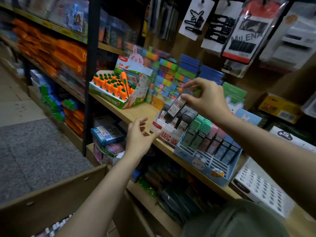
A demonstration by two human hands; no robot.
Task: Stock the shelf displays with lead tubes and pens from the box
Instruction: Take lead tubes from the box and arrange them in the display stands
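My right hand (207,98) pinches a dark lead tube with a white and red label (176,107) by its top, tilted just above the white and red display tray (168,132) on the wooden shelf (136,113). Several matching lead tubes (183,119) stand in that tray. My left hand (141,135) hovers with fingers spread and nothing in it, in front of the shelf edge, left of the tray. The cardboard box (56,195) sits at the bottom left, with striped items showing inside.
A blue bunny display (206,161) with pastel green, pink and blue tubes stands right of the tray. A carrot-pen display (118,89) sits to the left. Stacked colourful erasers (171,74) line the back. Hair-clip cards (227,26) hang above. A white boxed item (259,189) lies at right.
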